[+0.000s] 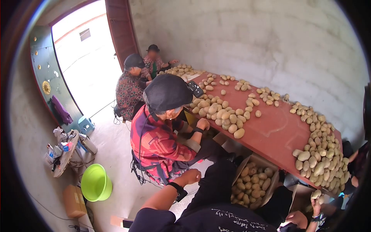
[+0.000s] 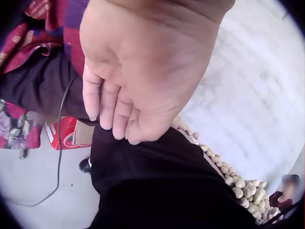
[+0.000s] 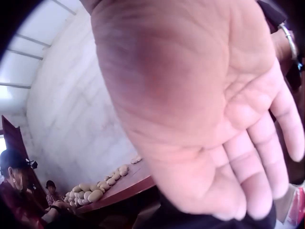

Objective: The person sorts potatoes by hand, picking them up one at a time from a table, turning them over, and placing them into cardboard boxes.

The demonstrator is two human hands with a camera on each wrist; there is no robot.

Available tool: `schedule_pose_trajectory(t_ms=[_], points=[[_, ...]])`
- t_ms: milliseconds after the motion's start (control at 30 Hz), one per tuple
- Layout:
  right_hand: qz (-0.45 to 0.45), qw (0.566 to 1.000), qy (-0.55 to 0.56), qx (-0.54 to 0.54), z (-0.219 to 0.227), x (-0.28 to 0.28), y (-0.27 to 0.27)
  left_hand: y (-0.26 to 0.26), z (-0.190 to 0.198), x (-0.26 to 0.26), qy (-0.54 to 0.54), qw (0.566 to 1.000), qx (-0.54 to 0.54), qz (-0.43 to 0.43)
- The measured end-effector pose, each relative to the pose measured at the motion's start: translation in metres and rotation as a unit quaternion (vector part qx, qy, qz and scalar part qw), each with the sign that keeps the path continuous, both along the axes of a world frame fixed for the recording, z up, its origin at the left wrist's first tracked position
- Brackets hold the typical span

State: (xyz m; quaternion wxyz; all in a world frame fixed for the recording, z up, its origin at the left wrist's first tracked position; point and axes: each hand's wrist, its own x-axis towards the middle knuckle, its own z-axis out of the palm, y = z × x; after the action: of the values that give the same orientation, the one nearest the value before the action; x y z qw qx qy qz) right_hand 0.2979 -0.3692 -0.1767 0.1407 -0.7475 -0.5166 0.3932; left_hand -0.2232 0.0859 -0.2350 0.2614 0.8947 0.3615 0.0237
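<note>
My left hand [image 1: 191,176] is held above the dark-trousered leg, beside the person in the red plaid jacket. In the left wrist view this hand [image 2: 138,71] shows its palm, the fingers loosely bent with nothing in them. At the lower right of the head view is my right hand [image 1: 296,219], near the cardboard boxes. The right wrist view shows the right hand [image 3: 200,105] palm on, fingers relaxed and holding nothing. Between the hands in the head view, a cardboard box [image 1: 275,181] contains several potatoes [image 1: 253,185]. More potatoes [image 1: 322,154] are heaped on the red table [image 1: 270,131].
Several people sit along the table, including one in a plaid jacket [image 1: 154,139]. At lower right, another person's hand holds a potato [image 1: 316,194]. A green basin [image 1: 96,183], a small round table [image 1: 66,158] and an open doorway are on the left; cables trail on the floor.
</note>
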Motion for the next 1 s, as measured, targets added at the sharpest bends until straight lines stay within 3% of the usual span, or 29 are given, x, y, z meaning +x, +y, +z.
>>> schedule_pose_trajectory(t_ms=[33, 67, 100, 200, 233, 300, 400, 433, 467, 500, 567, 600, 733, 800, 833, 933, 967, 1000], points=[[-0.023, 0.992, -0.127, 0.019, -0.015, 0.007, 0.0, 0.0, 0.005, 0.004, -0.023, 1.0, 0.011, 0.008], [-0.044, 0.966, -0.25, 0.039, -0.046, 0.02, -0.005, 0.0, 0.01, 0.008, -0.046, 0.999, 0.021, 0.017], [-0.065, 0.925, -0.369, 0.057, -0.048, 0.016, 0.0, 0.001, 0.013, 0.011, -0.067, 0.997, 0.03, 0.027], [-0.196, 0.919, -0.292, 0.178, -0.031, 0.007, 0.019, 0.003, 0.016, 0.027, -0.151, 0.984, 0.07, 0.067], [-0.225, 0.915, -0.27, 0.196, -0.027, 0.001, 0.025, -0.002, 0.034, 0.035, -0.156, 0.982, 0.07, 0.077], [-0.176, 0.891, -0.382, 0.171, -0.027, -0.004, 0.041, 0.002, 0.037, 0.049, -0.14, 0.981, 0.111, 0.076], [-0.116, 0.86, -0.428, 0.253, -0.052, 0.003, 0.042, 0.015, 0.031, 0.071, -0.096, 0.983, 0.144, 0.063], [-0.151, 0.884, -0.414, 0.158, -0.05, -0.003, 0.046, 0.019, 0.028, 0.077, -0.07, 0.987, 0.137, 0.045], [-0.137, 0.891, -0.42, 0.111, -0.048, -0.008, 0.051, 0.025, 0.024, 0.082, -0.045, 0.99, 0.134, 0.021], [-0.184, 0.881, -0.426, 0.088, -0.053, -0.011, 0.059, 0.027, 0.027, 0.089, -0.005, 0.988, 0.155, -0.002], [-0.179, 0.886, -0.427, 0.027, -0.038, -0.017, 0.065, 0.025, 0.033, 0.1, 0.055, 0.988, 0.14, 0.026], [-0.164, 0.892, -0.418, 0.053, -0.045, -0.011, 0.06, 0.027, 0.035, 0.103, 0.086, 0.986, 0.141, 0.031], [-0.175, 0.911, -0.365, 0.075, -0.04, -0.002, 0.055, 0.03, 0.048, 0.109, 0.034, 0.987, 0.159, 0.009], [-0.21, 0.927, -0.305, 0.051, -0.011, -0.005, 0.069, 0.041, 0.053, 0.12, 0.008, 0.976, 0.216, 0.036], [-0.215, 0.929, -0.285, 0.095, 0.0, -0.006, 0.076, 0.046, 0.055, 0.126, -0.005, 0.968, 0.245, 0.053], [-0.2, 0.953, -0.137, 0.182, 0.034, -0.014, 0.109, 0.054, 0.061, 0.144, 0.022, 0.976, 0.196, 0.093], [-0.188, 0.96, -0.093, 0.188, 0.041, -0.017, 0.124, 0.059, 0.057, 0.148, 0.022, 0.979, 0.189, 0.072], [-0.176, 0.964, -0.049, 0.193, 0.044, -0.021, 0.14, 0.06, 0.055, 0.153, -0.028, 0.995, 0.055, 0.08]])
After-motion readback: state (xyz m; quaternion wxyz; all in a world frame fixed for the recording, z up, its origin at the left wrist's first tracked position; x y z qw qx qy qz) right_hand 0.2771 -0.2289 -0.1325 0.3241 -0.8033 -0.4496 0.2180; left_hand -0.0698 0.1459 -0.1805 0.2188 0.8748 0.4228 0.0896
